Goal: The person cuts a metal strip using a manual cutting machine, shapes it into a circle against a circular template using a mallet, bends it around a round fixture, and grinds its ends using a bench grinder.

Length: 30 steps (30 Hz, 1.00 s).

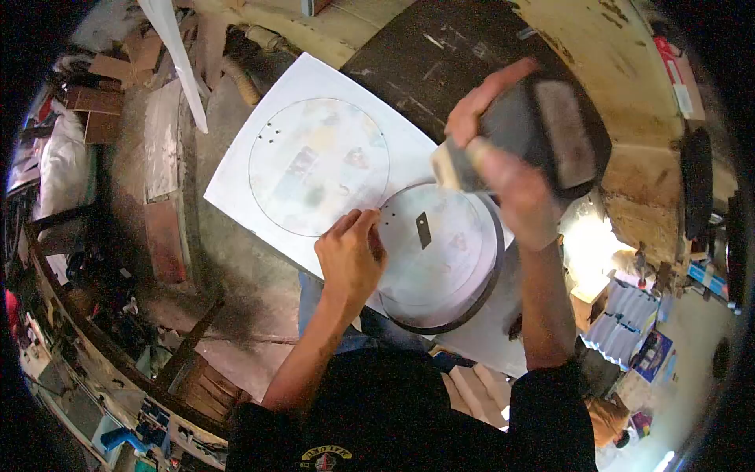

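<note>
My left hand (352, 256) has its fingers pinched together at the left edge of a round white disc (464, 248) with a dark rim. Whether something small sits between those fingertips is hidden. A dark, slanted, blade-shaped piece (424, 230) with a hole lies on the disc. Under the disc's left side is a white board (275, 193) with a drawn circle and several black dots. Above the disc's upper right, my motion-blurred right hand (511, 177) is closed around a dark grey object with a pale end (447, 167); its kind is unclear.
A dark brown surface (401, 59) lies beyond the board. To the right, a dark shape with a pale rectangular patch (565, 134) stands close to my right hand. A bundle of papers (621, 322) is at lower right. A metal frame (86, 358) runs along the left.
</note>
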Each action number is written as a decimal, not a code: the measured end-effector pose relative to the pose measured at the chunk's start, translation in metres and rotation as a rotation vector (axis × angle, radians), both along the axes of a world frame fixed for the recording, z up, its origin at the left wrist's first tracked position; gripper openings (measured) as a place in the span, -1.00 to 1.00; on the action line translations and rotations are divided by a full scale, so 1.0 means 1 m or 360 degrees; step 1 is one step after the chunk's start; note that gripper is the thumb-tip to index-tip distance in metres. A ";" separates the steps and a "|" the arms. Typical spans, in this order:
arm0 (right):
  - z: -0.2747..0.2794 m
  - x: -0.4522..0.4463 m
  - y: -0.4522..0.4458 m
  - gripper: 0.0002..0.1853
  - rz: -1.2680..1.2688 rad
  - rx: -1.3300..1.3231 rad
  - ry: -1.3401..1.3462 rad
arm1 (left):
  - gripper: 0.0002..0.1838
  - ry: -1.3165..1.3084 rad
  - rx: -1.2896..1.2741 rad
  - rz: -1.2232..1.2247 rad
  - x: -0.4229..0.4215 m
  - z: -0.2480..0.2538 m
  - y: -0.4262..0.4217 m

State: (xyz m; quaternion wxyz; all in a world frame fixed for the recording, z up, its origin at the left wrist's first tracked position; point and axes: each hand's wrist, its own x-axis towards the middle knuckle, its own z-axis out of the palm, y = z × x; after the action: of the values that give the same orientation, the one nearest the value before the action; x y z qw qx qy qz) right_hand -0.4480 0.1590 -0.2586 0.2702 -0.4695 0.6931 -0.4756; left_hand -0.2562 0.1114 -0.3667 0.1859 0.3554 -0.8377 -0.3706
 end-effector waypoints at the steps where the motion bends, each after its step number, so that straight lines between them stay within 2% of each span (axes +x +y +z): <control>1: -0.008 -0.004 0.000 -0.61 -0.0103 -0.0047 -0.0031 | -0.69 0.0001 0.0003 -0.0011 0.000 -0.001 0.001; 6: -0.028 -0.020 0.000 -0.81 -0.0481 -0.0183 -0.0294 | -0.78 -0.0010 -0.0007 0.0042 -0.002 -0.001 0.000; 10: -0.042 -0.018 -0.004 -0.84 -0.0574 -0.0479 -0.0298 | -0.78 0.0027 0.0071 0.0036 -0.003 0.002 0.000; 13: -0.048 -0.013 -0.013 -0.85 -0.0764 -0.0564 -0.0375 | -0.77 -0.0003 -0.0010 0.0037 -0.003 0.002 0.000; 16: -0.042 -0.017 -0.014 -0.84 -0.0817 -0.0662 -0.0265 | -0.76 -0.0012 0.0017 0.0026 0.000 0.004 0.000; 18: -0.038 -0.027 -0.010 -0.78 -0.0624 -0.0370 -0.0550 | -0.84 0.0054 0.0006 -0.0001 -0.001 0.002 0.000; 20: -0.031 -0.019 -0.008 -0.70 -0.0488 -0.0209 -0.0612 | -0.84 0.0075 -0.0014 0.0005 -0.002 0.002 -0.001; 24: -0.003 0.030 -0.002 -0.37 -0.0170 -0.0253 -0.0770 | -0.85 -0.0067 -0.0011 -0.0024 0.000 0.010 -0.002; 26: -0.012 0.038 -0.008 -0.27 -0.0196 -0.0244 -0.0251 | -0.85 -0.0042 -0.0018 -0.0019 0.000 0.007 -0.002; 28: -0.041 0.044 -0.014 -0.25 -0.0395 -0.0423 -0.0217 | -0.86 0.0008 -0.0039 -0.0013 -0.001 0.006 -0.001; 30: -0.045 0.046 -0.013 -0.20 -0.0389 -0.0430 -0.0512 | -0.85 0.0013 -0.0025 -0.0025 0.000 0.005 -0.002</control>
State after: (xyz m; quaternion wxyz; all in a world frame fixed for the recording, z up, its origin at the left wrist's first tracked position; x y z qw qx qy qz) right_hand -0.4021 0.1460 -0.3038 0.2522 -0.3322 0.6228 -0.6619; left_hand -0.2559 0.1091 -0.3615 0.1893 0.3458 -0.8426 -0.3668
